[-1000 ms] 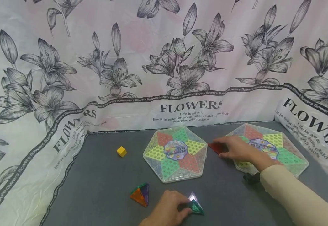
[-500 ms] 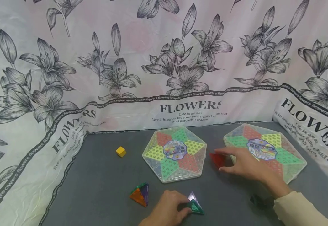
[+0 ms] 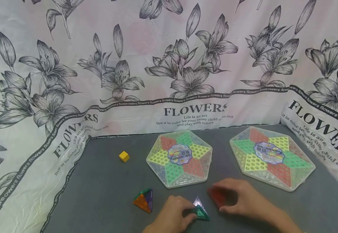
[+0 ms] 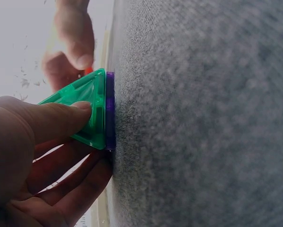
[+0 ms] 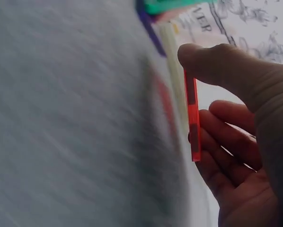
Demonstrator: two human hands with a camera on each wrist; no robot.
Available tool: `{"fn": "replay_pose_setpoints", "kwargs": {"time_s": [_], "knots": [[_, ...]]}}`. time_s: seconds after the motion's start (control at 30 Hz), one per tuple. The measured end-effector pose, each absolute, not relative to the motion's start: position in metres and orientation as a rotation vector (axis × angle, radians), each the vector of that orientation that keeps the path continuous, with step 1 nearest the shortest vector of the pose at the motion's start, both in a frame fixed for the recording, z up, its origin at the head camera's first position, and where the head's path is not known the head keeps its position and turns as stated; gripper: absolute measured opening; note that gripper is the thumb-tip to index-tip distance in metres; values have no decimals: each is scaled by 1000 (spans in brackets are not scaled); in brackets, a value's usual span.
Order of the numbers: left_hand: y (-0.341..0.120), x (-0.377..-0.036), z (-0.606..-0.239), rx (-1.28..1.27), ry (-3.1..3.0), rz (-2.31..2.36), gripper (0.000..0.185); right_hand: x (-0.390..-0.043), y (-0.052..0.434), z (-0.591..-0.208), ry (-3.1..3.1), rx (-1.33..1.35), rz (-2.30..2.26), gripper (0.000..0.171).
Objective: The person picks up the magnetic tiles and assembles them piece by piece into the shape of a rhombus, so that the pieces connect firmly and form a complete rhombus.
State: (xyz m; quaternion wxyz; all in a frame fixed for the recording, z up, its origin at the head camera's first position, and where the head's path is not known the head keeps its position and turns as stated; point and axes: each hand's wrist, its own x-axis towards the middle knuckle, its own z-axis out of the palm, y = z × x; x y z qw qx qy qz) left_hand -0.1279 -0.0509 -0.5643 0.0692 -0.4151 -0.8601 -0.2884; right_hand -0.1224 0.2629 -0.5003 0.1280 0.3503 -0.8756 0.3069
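Observation:
My left hand (image 3: pixel 174 212) pinches a clear green triangular magnetic tile (image 3: pixel 201 213) between thumb and fingers. In the left wrist view the green tile (image 4: pixel 99 85) stands up along the edge of a purple tile (image 4: pixel 110 111) that lies flat on the grey cloth. My right hand (image 3: pixel 244 197) grips a red triangular tile (image 3: pixel 216 196), just right of the green one and apart from it. Seen edge-on in the right wrist view, the red tile (image 5: pixel 192 113) has the thumb at its upper end and fingers behind it.
Left of my left hand stands a small pyramid of orange, purple and green tiles (image 3: pixel 143 202). A yellow cube (image 3: pixel 124 156) lies farther back. Two hexagonal Chinese checkers boards, one mid-table (image 3: pixel 173 173) and one at right (image 3: pixel 279 170), lie before a flower-printed curtain (image 3: pixel 122 119).
My right hand has brought the red tile from between the two boards towards me, near the green tile. The left hand has stayed in place with its hold on the green tile.

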Motion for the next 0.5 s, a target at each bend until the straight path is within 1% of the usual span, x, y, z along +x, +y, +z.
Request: {"fn": "replay_pose_setpoints", "kwargs": {"time_s": [0.27, 0.5], "knots": [[-51, -127, -561, -1267, -2558, -891, 13, -115, 262, -508, -2615, 1044, 897, 72], [-51, -127, -561, -1253, -2577, -885, 14, -118, 252, -513, -2438, 1207, 1027, 56]]}}
